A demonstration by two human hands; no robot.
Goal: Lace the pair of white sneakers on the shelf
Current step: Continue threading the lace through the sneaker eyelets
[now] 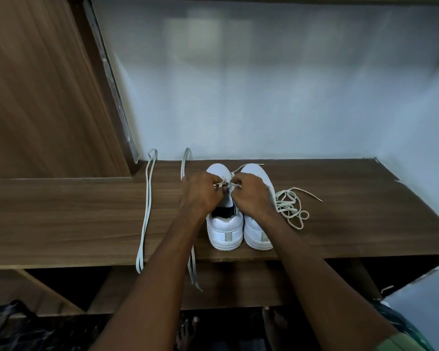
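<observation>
Two white sneakers stand side by side on a brown wooden shelf (340,211), with their toes pointing at the pale wall (264,84) and their heels toward the person. The left sneaker (224,230) and the right sneaker (257,234) touch each other.

Both hands are over the front part of the left sneaker. The left hand (200,192) has its fingers curled in and pinches a thin pale lace (227,184). The right hand (251,195) has its fingers curled too and pinches the same lace from the other side. The lace runs between the two hands, and one end of it lies over the toe of the right sneaker.

A loose lace (290,206) lies in a messy pile on the shelf, just beside the right sneaker. Two long folded laces lie to the left. One folded lace (146,211) is well apart from the shoes. The other folded lace (184,163) runs under the left arm and hangs off the front edge of the shelf.
</observation>
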